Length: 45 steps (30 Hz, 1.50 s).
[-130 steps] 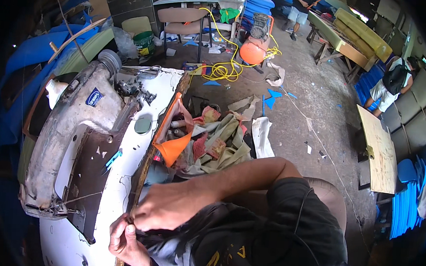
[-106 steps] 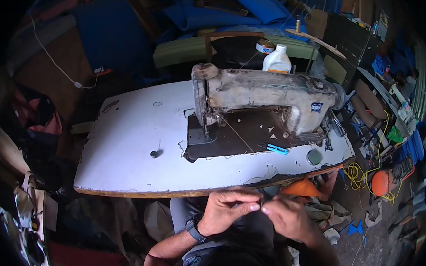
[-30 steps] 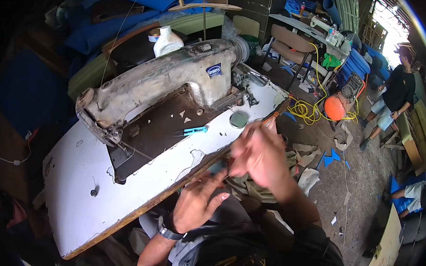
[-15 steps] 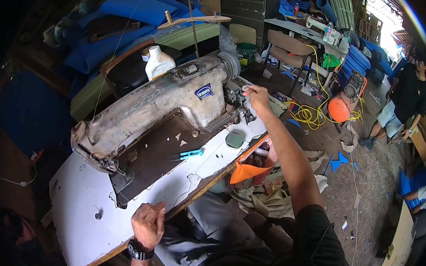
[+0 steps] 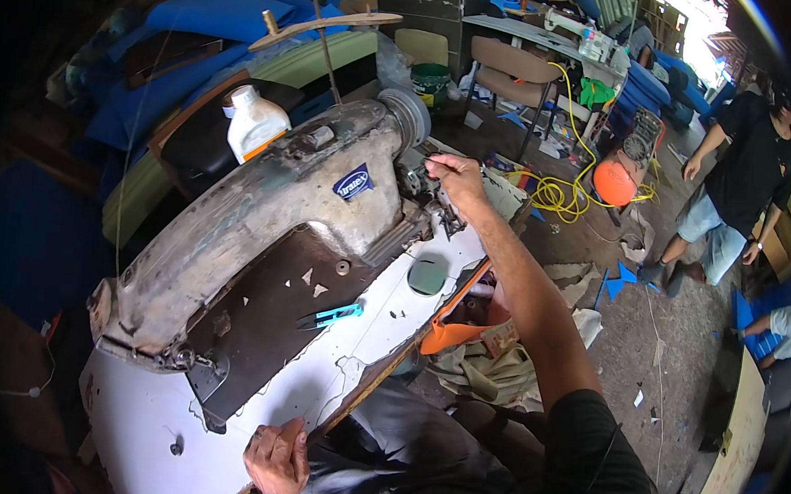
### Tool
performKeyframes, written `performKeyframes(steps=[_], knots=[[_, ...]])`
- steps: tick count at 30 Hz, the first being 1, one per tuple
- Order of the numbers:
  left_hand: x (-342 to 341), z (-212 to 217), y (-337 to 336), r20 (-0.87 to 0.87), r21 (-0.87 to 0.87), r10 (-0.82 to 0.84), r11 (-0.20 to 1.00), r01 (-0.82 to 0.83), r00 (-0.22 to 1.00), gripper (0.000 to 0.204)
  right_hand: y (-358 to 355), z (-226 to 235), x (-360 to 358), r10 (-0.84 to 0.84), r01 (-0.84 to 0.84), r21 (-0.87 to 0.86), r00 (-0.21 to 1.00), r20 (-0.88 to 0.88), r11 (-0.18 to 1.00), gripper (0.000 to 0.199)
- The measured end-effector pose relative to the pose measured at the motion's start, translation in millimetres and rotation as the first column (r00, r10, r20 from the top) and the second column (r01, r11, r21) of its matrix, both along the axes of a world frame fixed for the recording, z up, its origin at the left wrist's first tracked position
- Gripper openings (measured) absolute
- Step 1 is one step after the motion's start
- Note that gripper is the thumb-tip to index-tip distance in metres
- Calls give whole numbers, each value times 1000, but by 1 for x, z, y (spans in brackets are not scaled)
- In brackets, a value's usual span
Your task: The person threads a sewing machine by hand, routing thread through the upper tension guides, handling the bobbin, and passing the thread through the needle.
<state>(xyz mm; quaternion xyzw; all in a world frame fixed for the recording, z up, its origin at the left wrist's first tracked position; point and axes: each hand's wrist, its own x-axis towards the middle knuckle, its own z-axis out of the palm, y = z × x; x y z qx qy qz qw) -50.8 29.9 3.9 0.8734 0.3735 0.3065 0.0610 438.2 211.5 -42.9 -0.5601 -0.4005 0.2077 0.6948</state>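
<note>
A worn, grey-white industrial sewing machine (image 5: 262,203) sits in a white tabletop (image 5: 141,413) in front of me. My right hand (image 5: 458,180) reaches to the small metal mechanism (image 5: 424,193) beside the handwheel (image 5: 403,116), its fingertips pinched there. What is between them is too small to make out. My left hand (image 5: 276,462) rests at the table's near edge with the fingers curled in, and no object shows in it. Blue thread snips (image 5: 335,316) lie on the machine bed's edge. Close to my right forearm is a round green-grey disc (image 5: 426,278).
A white bottle (image 5: 256,121) stands behind the machine, below a wooden thread stand (image 5: 327,31). An orange pouch (image 5: 453,337) hangs under the table's right edge. Yellow cable (image 5: 561,198) coils on the floor by a chair (image 5: 513,71). A person (image 5: 735,177) is at the right.
My view has shifted, so the machine appears larger and further left. My right hand keeps pinching at the mechanism, and the left stays on the table edge. The person at the right appears closer.
</note>
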Motion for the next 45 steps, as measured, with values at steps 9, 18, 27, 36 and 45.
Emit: performKeyframes(steps=[9, 18, 27, 36, 45], knots=[[-1, -8, 6, -50, -11, -23, 1000, 22, 998, 14, -3, -2, 5, 13, -13, 14, 1000, 10, 1000, 19], [-3, -7, 4, -68, 8, -18, 1000, 19, 997, 15, -9, 5, -4, -54, 29, 71, 922, 382, 997, 20], [3, -7, 3, -48, 30, -40, 999, 41, 998, 12, -32, 17, -16, -76, 101, -22, 861, 502, 995, 35], [6, -17, -3, -59, -27, 51, 998, -53, 997, 27, -24, 30, -26, -97, 124, -41, 912, 398, 991, 53], [23, -4, -10, -62, 15, 78, 997, -78, 995, 20, -25, 14, -26, -131, 208, -108, 863, 488, 972, 73]])
